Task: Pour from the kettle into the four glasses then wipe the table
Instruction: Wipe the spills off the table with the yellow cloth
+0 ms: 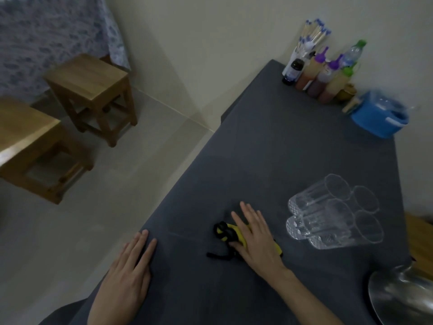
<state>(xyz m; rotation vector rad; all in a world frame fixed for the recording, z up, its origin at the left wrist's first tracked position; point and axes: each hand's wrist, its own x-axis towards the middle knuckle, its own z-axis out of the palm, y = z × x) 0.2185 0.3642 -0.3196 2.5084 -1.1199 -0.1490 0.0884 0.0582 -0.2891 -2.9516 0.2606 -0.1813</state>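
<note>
Several clear glasses [332, 213] stand close together on the dark grey table [269, 148], right of centre. A steel kettle [403, 294] shows partly at the lower right corner. My right hand [254, 235] lies flat, fingers spread, pressing a yellow cloth with black trim [226, 233] onto the table just left of the glasses. My left hand [127, 275] rests flat on the table's left edge, holding nothing.
At the far end stand sauce bottles [325, 76], a holder of sticks [311, 38], a water bottle [353, 52] and a blue container [379, 116]. Two wooden stools [91, 90] are on the floor to the left.
</note>
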